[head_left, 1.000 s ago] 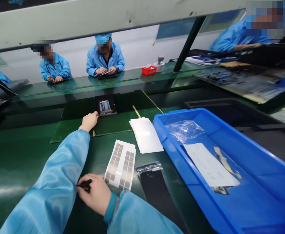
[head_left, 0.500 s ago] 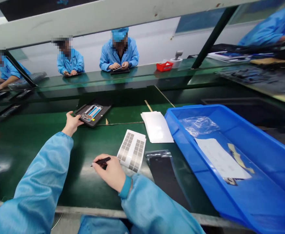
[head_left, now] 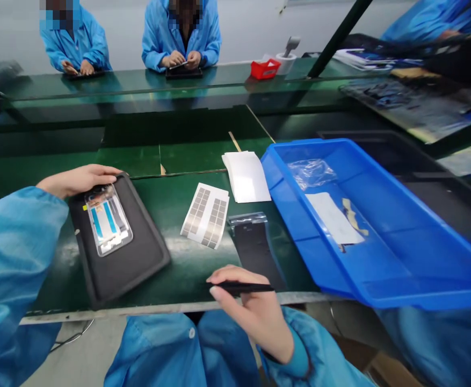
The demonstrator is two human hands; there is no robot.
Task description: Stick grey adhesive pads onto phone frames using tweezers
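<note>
My left hand (head_left: 76,179) lies over the far edge of a black tray (head_left: 126,258), fingers curled on its rim. In the tray sits a phone frame (head_left: 107,219) with blue and white parts inside. My right hand (head_left: 251,309) hovers at the table's near edge, pinched on a thin black tool (head_left: 246,288) that points right. Between my hands lies a sheet of grey stickers (head_left: 206,215), and beside it a black strip in a clear bag (head_left: 255,247).
A large blue bin (head_left: 388,252) holding paper and a plastic bag fills the right side. A stack of white sheets (head_left: 246,176) lies behind the stickers. Across the green conveyor, two people in blue coats work at black trays; a red box (head_left: 264,69) stands near them.
My left hand has pulled the black tray with the phone frame from the far belt to the near left. My right hand has drawn back to the table edge with the tool.
</note>
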